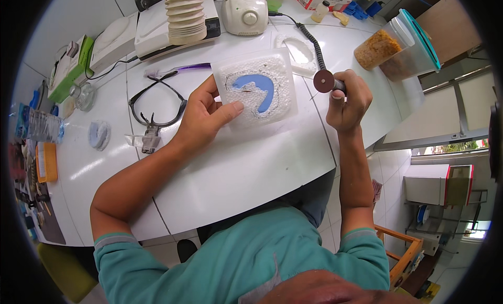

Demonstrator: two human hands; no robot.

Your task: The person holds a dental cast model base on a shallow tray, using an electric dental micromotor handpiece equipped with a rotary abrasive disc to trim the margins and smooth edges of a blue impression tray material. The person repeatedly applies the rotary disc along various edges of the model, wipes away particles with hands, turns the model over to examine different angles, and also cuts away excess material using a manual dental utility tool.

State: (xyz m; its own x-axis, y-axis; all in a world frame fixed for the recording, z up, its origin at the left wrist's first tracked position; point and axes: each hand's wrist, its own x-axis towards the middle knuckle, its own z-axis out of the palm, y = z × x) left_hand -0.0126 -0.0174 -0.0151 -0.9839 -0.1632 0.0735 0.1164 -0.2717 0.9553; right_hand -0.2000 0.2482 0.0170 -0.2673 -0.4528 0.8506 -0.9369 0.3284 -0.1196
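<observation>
My left hand (212,113) grips the left edge of a square translucent plastic sheet (285,79), thumb on top and fingers behind. Its raised middle is bumpy and white, around a blue horseshoe-shaped piece (270,92) with dark marks drawn about it. My right hand (352,100) is closed round a rotary handpiece (339,86) tipped with a brown disc (323,81). The disc is apart from the sheet, to its right. A black coiled cord (309,34) runs from the handpiece toward a white control box (244,13) with a knob.
A ribbed hose (186,16) stands over a white machine at the back. Glasses with black straps (157,102) and a purple-handled brush (188,67) lie left. Behind the sheet lies a white moulded piece (296,52). At right are teal-lidded containers (414,47) with orange-brown contents.
</observation>
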